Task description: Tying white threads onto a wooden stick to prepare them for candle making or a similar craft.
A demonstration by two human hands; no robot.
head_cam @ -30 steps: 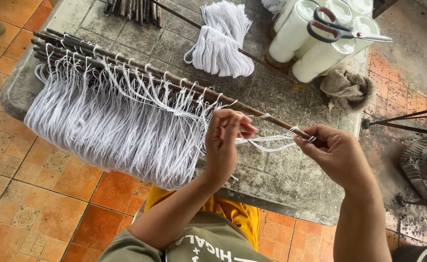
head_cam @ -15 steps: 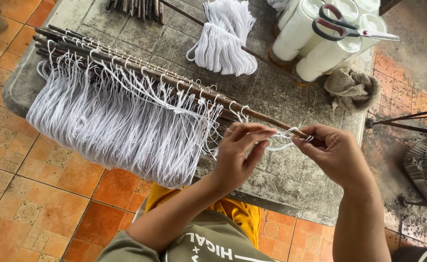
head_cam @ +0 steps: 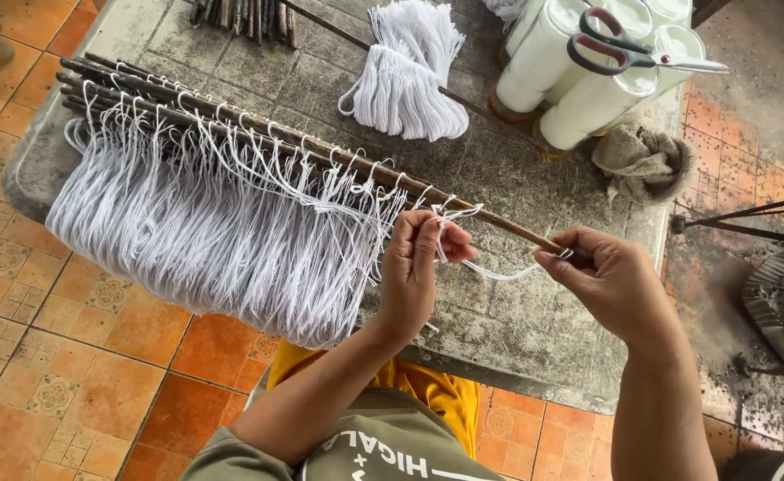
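String, a white loop, runs between my two hands just above the near edge of the table. My left hand has its fingers curled closed around one end of it, with thumb and forefinger pinching the strands right beside the stick. My right hand pinches the other end between thumb and forefinger at the stick's tip, the rest of the fingers folded in. The string sags a little between the two grips.

The stick is thin and brown and lies slantwise from 10 o'clock down to 3 o'clock, its tip at my right hand. It tops a bundle of like sticks. From 9 to 11 o'clock of my left hand, a fringe of white strings already knotted on hangs off the table edge over the orange tiles.

At 12 o'clock lies a hank of cut white string, draped over another thin rod. At 1 o'clock stand white spools with red-handled scissors laid on top. Just beside them, at 2 o'clock of my right hand, sits a crumpled rag. More sticks lie at the far edge, at 11 o'clock.
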